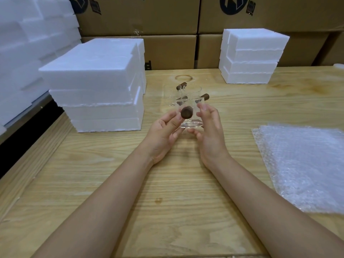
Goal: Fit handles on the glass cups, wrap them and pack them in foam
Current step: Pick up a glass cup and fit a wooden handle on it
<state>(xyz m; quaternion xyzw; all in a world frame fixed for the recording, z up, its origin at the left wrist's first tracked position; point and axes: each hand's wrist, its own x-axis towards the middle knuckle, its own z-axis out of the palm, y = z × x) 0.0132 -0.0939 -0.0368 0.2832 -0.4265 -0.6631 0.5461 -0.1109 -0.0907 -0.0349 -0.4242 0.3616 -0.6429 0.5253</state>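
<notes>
View: I look down through the head camera at two bare forearms reaching out over a pale wooden bench (167, 202).
Glass cup: a clear glass cup (193, 119) is held off the bench between both hands, near the middle of my view.
Handle: a dark brown wooden handle (186, 113) sticks out of the cup's side, its round end pointing toward me.
Left hand: the left hand (163, 133) is palm up, its fingers (176, 134) curled under the cup's base. The thumb lies just beside the handle; I cannot tell whether it touches.
Right hand: the right hand (210, 131) curves its fingers (203, 108) round the cup's right wall, thumb near the base.
Other cups: two other cups (173, 95) stand on the bench just behind, each with a brown handle.
Foam: a left foam stack (96, 81) and a right foam stack (251, 56) of white slabs sit on the bench, well apart.
Bubble wrap: sheets of bubble wrap (305, 164) lie flat on my right.
Background: cardboard boxes (167, 17) are stacked behind the bench.
</notes>
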